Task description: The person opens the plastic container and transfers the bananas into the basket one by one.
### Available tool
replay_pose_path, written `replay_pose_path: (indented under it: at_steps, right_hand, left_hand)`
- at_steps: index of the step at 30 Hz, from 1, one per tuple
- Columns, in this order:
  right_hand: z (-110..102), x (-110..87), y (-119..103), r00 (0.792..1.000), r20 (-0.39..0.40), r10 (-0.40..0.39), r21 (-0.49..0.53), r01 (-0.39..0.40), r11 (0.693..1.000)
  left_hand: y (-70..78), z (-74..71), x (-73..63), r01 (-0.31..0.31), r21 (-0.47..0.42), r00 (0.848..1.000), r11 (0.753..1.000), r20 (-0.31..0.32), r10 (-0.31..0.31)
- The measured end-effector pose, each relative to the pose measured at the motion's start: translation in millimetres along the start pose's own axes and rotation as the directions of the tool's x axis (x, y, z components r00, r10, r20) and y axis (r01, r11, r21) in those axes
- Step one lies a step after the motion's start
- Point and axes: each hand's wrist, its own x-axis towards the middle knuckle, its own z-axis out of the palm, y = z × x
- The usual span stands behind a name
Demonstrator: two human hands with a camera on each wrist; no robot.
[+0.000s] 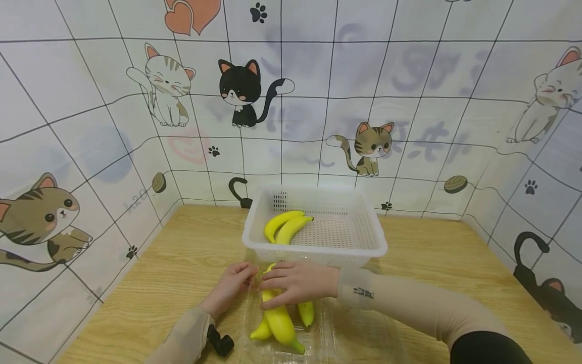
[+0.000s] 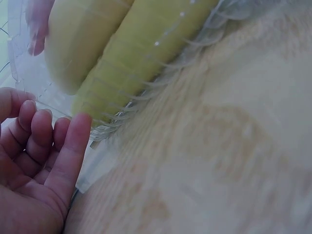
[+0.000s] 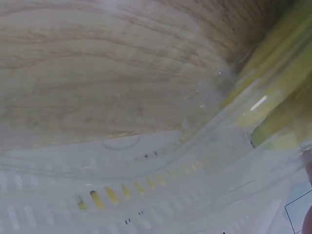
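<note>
A clear plastic clamshell box (image 1: 325, 333) lies unfolded on the table with bananas (image 1: 279, 323) in its left half. My left hand (image 1: 233, 283) pinches the rim of this box at its far left corner; the left wrist view shows thumb and curled fingers (image 2: 41, 126) at the clear edge. Across the upper part of the bananas lies my right hand (image 1: 300, 280), its fingers extended and touching the top one. Through the ribbed side wall, bananas (image 2: 141, 44) show in the left wrist view. Only a sliver of the right hand (image 3: 307, 214) enters the right wrist view.
Right behind the box stands a white perforated basket (image 1: 382, 247) with two bananas (image 1: 288, 227) at its left side. The wooden table (image 1: 191, 237) meets walls covered in cat-print sheeting (image 1: 309, 116). A black strap mount (image 1: 221, 344) sits on the left wrist.
</note>
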Motion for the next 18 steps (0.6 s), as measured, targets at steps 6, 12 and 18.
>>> replay_pose_path:
  at_steps: [6,12,18]
  right_hand:
    - [4.1,-1.2,-0.2,0.999,-0.043,0.023,0.041,-0.021,0.999]
    - [3.2,-0.8,0.8,0.997,-0.064,0.050,0.077,-0.045,0.996]
    - [-0.3,-1.2,2.8,0.993,-0.108,0.054,0.085,-0.045,0.995]
  left_hand:
    - [2.6,1.6,0.2,-0.003,-0.019,1.000,1.000,0.022,0.004]
    - [4.2,1.6,-0.7,-0.004,-0.014,1.000,1.000,0.030,0.004]
    - [2.5,0.7,-0.8,-0.008,-0.017,0.999,1.000,0.038,0.009]
